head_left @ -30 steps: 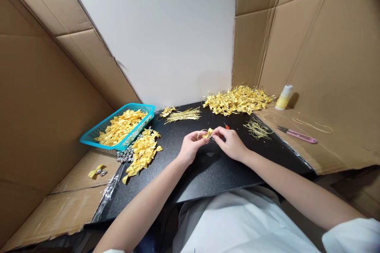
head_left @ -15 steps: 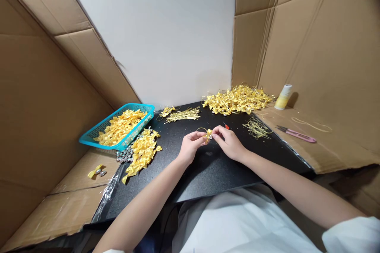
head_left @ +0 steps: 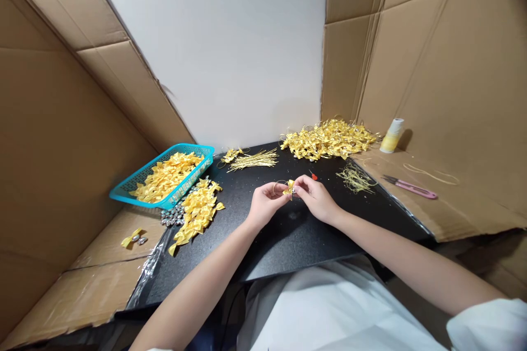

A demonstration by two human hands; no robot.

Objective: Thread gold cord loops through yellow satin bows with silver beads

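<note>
Between my two hands, above the black table (head_left: 230,230), is a small yellow ribbon bow (head_left: 290,186) with a silvery bell-like bead and a loop of gold cord. My left hand (head_left: 265,203) pinches the bow's left side, and the cord loop stands up by its fingers. On the other side, my right hand (head_left: 317,197) has thumb and forefinger closed on the bow by the silvery bead. The fingertips partly cover the bow. Just beyond my right hand lies a small red object (head_left: 314,176).
At left stand a turquoise basket (head_left: 164,202) of yellow bows, a bow pile (head_left: 200,208) and silvery beads (head_left: 173,215). Gold cords (head_left: 255,159) and finished-looking bows (head_left: 329,140) lie at the back. Right are cord scraps (head_left: 356,177), pink thread snips (head_left: 411,187) and a thread spool (head_left: 392,136).
The bow has turned slightly between my fingers and now stands more upright. Both hands stay in nearly the same place.
</note>
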